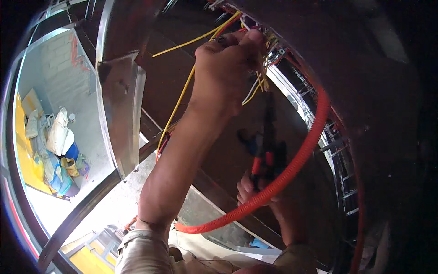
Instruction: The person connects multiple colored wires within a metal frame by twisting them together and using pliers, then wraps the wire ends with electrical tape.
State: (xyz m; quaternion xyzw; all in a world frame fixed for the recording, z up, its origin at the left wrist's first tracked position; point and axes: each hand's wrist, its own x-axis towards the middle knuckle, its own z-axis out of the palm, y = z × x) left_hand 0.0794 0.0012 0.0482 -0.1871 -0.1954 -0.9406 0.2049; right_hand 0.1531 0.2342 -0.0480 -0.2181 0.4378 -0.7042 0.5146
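Observation:
My left hand (228, 64) is raised at the top middle, its fingers closed round a bundle of thin wires (260, 84), yellow and white, whose loose ends hang below it. A longer yellow wire (185, 89) runs down past my left wrist. Lower and to the right, my right hand (246, 189) grips a dark hand tool with red on its handles (256, 166). Its long black end points up toward the hanging wire ends. Shadow and blur hide the tool's exact kind. An orange corrugated conduit (292, 171) curves in front of my right hand and hides part of it.
A dark panel (169, 64) lies behind my hands, with metal framing (121, 114) to the left. Through the opening at left, sacks and bags (61, 137) lie heaped by a grey wall (75, 68). A dark surface (383, 114) fills the right side.

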